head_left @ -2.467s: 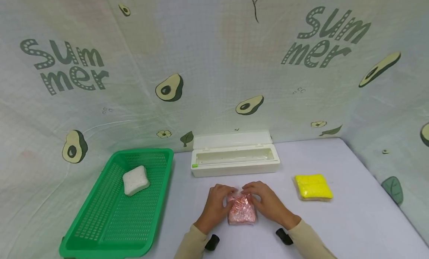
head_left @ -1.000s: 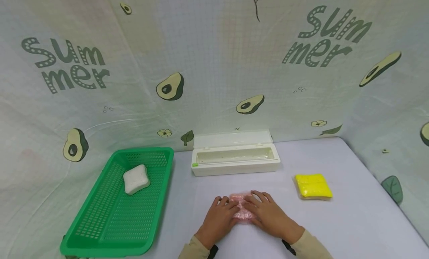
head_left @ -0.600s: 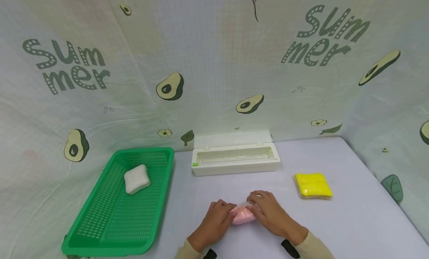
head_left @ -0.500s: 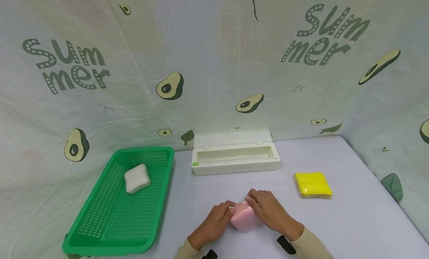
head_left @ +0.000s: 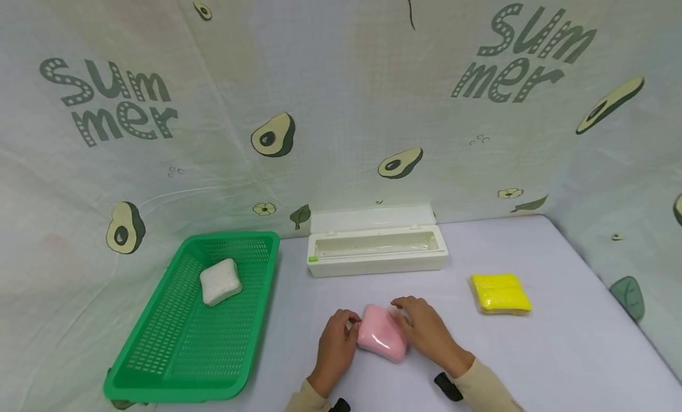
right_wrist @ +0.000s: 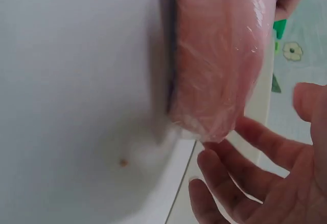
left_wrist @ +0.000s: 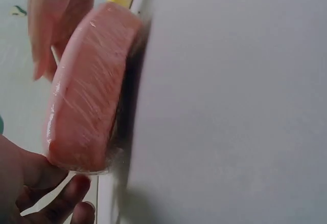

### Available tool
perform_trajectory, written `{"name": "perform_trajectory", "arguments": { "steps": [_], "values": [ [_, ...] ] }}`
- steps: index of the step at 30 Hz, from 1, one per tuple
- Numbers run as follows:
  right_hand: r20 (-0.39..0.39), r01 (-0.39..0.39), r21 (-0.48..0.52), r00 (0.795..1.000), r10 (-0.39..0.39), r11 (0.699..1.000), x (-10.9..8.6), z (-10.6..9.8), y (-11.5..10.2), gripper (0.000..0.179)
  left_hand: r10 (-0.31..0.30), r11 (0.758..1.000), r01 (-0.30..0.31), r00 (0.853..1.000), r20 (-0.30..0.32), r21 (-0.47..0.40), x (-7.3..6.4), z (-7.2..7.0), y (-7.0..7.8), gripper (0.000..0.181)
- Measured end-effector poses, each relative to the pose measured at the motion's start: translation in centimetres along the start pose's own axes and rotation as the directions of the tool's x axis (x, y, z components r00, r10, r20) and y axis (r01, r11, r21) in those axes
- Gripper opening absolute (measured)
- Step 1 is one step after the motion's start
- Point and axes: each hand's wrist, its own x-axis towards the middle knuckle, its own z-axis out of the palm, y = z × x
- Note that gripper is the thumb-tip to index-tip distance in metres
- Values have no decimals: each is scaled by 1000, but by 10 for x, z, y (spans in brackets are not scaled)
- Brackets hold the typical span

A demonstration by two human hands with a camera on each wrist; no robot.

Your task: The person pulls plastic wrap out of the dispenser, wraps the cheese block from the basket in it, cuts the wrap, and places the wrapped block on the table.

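Observation:
A pink sponge (head_left: 382,334), wrapped in clear film, lies smooth side up on the table between my two hands. My left hand (head_left: 337,347) pinches the film at its left end; the left wrist view shows thumb and fingertip meeting at that end of the sponge (left_wrist: 89,91). My right hand (head_left: 424,329) is at the opposite end. In the right wrist view its fingers (right_wrist: 255,170) reach out and touch the end of the sponge (right_wrist: 219,55), with the thumb held apart. The underside of the sponge is hidden.
A green basket (head_left: 256,335) on the left holds a white sponge (head_left: 220,282). At the back stands a white box (head_left: 380,266) with its lid raised and a green slider. A yellow wrapped sponge (head_left: 501,293) lies to the right. A patterned cloth (head_left: 330,74) hangs behind the table.
The pink sponge has been turned over: its crinkled film side faced up before, its smooth side now. Both hands have handled it throughout; the right thumb has come away from it.

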Motion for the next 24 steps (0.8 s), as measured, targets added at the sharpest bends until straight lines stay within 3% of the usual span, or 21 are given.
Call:
{"name": "perform_trajectory", "arguments": {
  "steps": [4,11,17,24],
  "values": [
    [-16,-20,-65,1000,19,998,-16,-2,0,41,-48,999,48,999,6,-7,-4,0,-5,6],
    [-9,-96,-176,995,96,980,-42,1,-4,79,61,991,-67,996,58,120,-17,-5,-7,36],
    [-51,-103,-290,994,93,951,-51,2,-5,67,155,977,-168,983,101,135,-24,0,-1,41],
    [-38,-142,-281,990,137,949,-60,-22,15,59,239,961,-255,961,138,109,-26,24,22,37]
  ]
}}
